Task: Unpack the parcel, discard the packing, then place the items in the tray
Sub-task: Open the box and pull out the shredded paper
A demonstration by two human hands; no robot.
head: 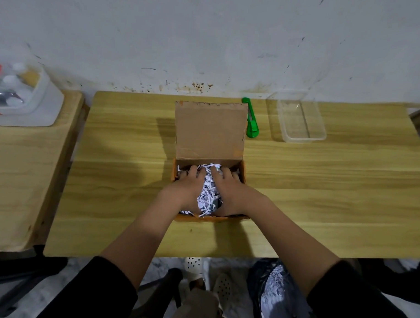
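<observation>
An open cardboard parcel box (210, 132) stands mid-table with its lid upright at the back. White shredded paper packing (209, 197) fills it. My left hand (186, 189) and my right hand (229, 192) are both inside the box, fingers curled into the shreds, cupping a heap between them. Any items under the paper are hidden. A clear plastic tray (301, 119) sits empty at the back right of the table.
A green box cutter (252, 120) lies between the box and the tray. A second table to the left carries a white container (23, 97) with small objects. A dark bag (278, 292) holding shredded paper sits on the floor below the table's front edge.
</observation>
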